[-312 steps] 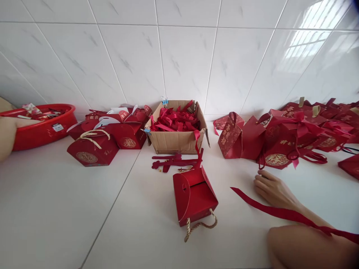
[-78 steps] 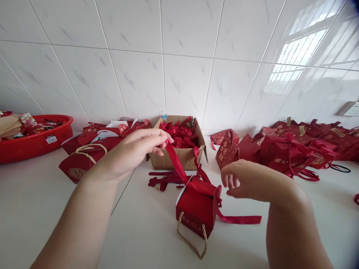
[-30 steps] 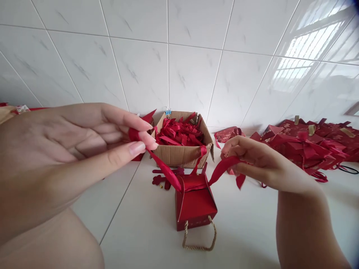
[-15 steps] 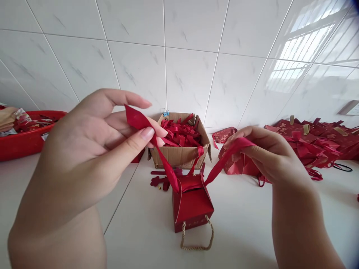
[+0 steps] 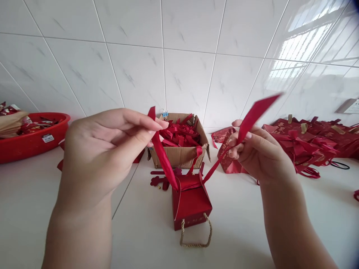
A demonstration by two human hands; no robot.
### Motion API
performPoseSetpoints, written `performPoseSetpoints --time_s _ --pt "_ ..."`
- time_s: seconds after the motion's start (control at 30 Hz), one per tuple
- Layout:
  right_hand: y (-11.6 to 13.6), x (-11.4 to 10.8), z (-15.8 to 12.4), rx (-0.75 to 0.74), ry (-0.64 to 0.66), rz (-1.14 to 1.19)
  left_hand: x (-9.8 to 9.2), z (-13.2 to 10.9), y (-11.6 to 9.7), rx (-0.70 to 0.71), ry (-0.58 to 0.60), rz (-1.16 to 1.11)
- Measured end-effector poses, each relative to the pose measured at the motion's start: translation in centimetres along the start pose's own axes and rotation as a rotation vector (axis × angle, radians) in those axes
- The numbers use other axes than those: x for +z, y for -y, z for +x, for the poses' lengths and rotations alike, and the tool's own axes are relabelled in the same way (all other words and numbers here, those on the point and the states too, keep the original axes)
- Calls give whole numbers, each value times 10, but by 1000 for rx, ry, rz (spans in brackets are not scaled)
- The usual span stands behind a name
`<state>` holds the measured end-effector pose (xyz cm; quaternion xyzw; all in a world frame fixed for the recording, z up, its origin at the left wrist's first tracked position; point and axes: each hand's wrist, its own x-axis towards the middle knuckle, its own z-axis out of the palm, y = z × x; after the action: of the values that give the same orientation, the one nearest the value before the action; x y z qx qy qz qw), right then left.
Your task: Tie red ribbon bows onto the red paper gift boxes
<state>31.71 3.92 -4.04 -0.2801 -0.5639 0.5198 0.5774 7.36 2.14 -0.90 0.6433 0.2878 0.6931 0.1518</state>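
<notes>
The 2 hands, left (image 5: pixel 103 153) and right (image 5: pixel 260 155), and forearms are bare.

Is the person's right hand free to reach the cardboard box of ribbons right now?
Probably not freely: the right hand pinches the end of a ribbon running to the small red box. The cardboard box sits open just behind, with nothing between.

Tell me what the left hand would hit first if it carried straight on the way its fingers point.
Probably the cardboard box of red ribbons: the left hand, pinching the ribbon, points right toward it, though depth is unclear.
</notes>
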Motion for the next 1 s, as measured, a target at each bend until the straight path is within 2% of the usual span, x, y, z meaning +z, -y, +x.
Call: performPoseSetpoints --time_s 0.1,0.23,0.37,0.47,0.63,0.77,1.0 --pt "-1 0 1 -7 -3 97 -4 0 6 20 61 26" --pt "-3 2 1 -63 9 102 -5 -1 8 -23 72 88" --pt "-5 7 -2 -177 -124 -53 -4 -2 8 -18 119 106" --pt "-5 13 -5 -265 -242 -134 -4 -1 7 -69 110 119" --pt "-4 18 -5 -290 -241 -39 -1 5 4 -159 212 -12" --pt "-4 19 -5 -267 -229 -19 4 10 1 -231 205 33" --pt "-1 20 -8 -273 -263 -117 13 5 -6 -142 69 94"
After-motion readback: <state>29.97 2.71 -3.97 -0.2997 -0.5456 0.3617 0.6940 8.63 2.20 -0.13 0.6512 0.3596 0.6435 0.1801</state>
